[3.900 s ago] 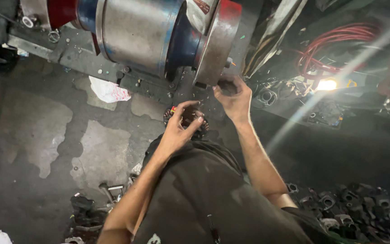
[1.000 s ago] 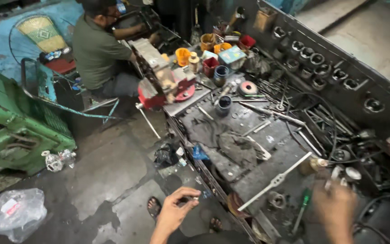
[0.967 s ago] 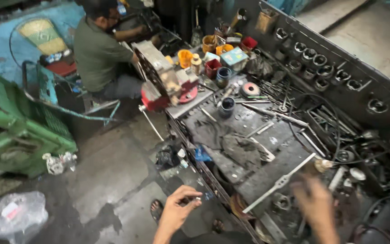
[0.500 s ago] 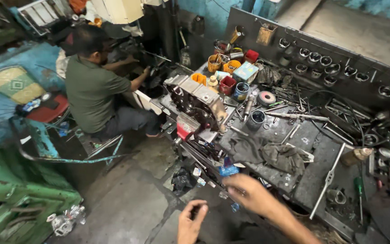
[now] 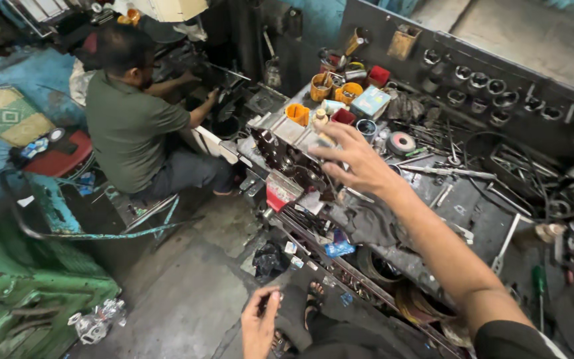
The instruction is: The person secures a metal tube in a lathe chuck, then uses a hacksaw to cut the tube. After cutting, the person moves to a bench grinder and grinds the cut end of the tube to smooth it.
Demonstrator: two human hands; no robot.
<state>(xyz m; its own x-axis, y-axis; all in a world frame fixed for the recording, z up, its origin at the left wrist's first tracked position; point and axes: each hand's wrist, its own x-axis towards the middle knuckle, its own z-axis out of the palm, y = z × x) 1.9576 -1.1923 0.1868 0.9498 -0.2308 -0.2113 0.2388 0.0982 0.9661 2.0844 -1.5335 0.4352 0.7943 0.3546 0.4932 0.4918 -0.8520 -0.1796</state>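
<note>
My right hand (image 5: 357,163) reaches out over a cluttered metal workbench (image 5: 479,213), fingers spread, holding nothing. It hovers just above a greasy grey engine block (image 5: 287,156) at the bench's left end, fingertips near the block's top edge. My left hand (image 5: 260,326) is low at the bottom of the view, above the floor, with thumb and fingers pinched on a small dark part (image 5: 265,304). My dark trouser leg and sandalled foot (image 5: 313,296) show beside it.
A person in a green shirt (image 5: 134,126) sits on a stool at the bench's far left. Orange cups (image 5: 298,113), a red box (image 5: 379,75), a light blue box (image 5: 370,103), a dark rag (image 5: 367,223), wrenches and sockets crowd the bench. A green machine (image 5: 8,292) stands on the left.
My view swung from a metal drum overhead to the workbench. The right hand rose from the bottom edge and stretched forward to the engine block; the left hand stayed low.
</note>
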